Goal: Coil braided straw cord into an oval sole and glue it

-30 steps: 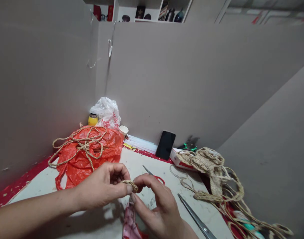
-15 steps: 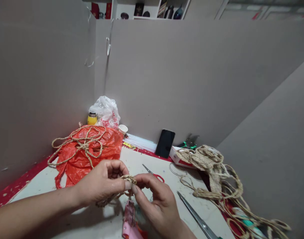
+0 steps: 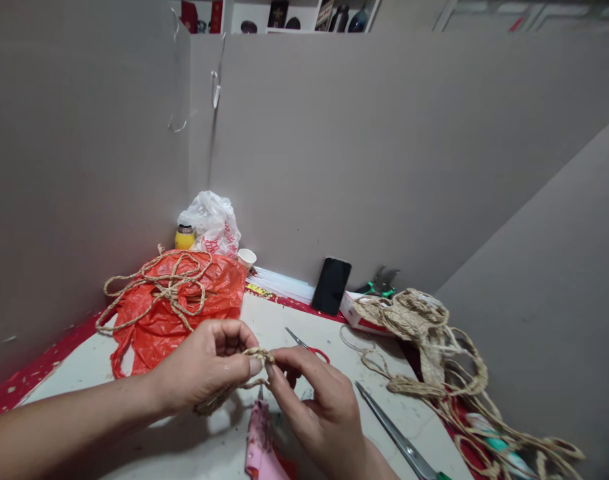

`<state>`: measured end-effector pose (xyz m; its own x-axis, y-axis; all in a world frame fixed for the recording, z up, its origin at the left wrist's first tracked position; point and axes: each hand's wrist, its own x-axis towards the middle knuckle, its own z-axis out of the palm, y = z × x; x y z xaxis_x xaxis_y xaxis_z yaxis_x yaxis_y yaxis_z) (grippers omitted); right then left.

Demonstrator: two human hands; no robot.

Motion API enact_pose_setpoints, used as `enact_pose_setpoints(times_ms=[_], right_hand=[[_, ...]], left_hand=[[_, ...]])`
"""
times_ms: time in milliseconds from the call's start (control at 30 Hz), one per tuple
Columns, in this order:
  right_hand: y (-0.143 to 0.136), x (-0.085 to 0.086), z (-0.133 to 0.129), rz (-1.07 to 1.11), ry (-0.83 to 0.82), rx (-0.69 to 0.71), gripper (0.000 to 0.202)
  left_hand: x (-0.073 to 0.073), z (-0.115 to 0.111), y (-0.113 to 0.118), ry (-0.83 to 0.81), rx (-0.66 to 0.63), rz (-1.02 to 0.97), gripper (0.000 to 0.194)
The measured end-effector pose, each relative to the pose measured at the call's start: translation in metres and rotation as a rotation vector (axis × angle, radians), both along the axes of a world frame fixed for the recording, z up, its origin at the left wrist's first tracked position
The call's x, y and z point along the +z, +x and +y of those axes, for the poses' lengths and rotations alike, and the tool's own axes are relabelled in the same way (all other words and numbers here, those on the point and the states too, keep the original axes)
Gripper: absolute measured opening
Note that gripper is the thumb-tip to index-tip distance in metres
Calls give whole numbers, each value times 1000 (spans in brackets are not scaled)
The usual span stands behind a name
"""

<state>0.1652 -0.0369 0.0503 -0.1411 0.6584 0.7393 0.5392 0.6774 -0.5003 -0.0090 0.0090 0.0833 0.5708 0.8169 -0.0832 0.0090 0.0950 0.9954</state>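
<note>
Between my two hands is a piece of braided straw cord (image 3: 254,352), partly coiled. My left hand (image 3: 209,363) pinches it from the left, thumb on top, and more of the braid hangs under that palm. From the right, my right hand (image 3: 314,393) pinches the cord's edge between thumb and fingertips. Just below the fingers lies a pink glue gun (image 3: 260,433), its metal nozzle pointing up toward the cord. Small red-handled scissors (image 3: 318,353) rest behind my right hand. Large scissors (image 3: 397,430) lie to its right.
A red plastic bag (image 3: 219,280) with looped braided cord (image 3: 172,293) lies at the left. Behind stand a white bag (image 3: 209,220), a yellow jar (image 3: 184,238), a paper cup (image 3: 246,258) and a phone (image 3: 331,285). Braided straw (image 3: 419,317) piles at the right, near green-handled pliers (image 3: 382,283).
My right fingers have shifted slightly along the cord's edge, and the strand below now shows above the glue gun's nozzle. Both hands keep hold of the cord.
</note>
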Motion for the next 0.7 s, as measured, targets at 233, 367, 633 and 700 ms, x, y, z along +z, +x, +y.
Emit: enact_pose_setpoints(times_ms=[233, 367, 633, 700], right_hand=[[2, 1, -1, -128, 124, 21, 23], [0, -4, -1, -157, 168, 23, 26], [-2, -11, -1, -118, 78, -14, 24], [-1, -11, 0, -141, 83, -26, 24]], left_hand=[[0, -1, 3, -35, 36, -35, 22], [4, -3, 5, -59, 74, -68, 24], [0, 0, 5, -45, 99, -77, 23], [-2, 2, 5, -45, 117, -89, 23]])
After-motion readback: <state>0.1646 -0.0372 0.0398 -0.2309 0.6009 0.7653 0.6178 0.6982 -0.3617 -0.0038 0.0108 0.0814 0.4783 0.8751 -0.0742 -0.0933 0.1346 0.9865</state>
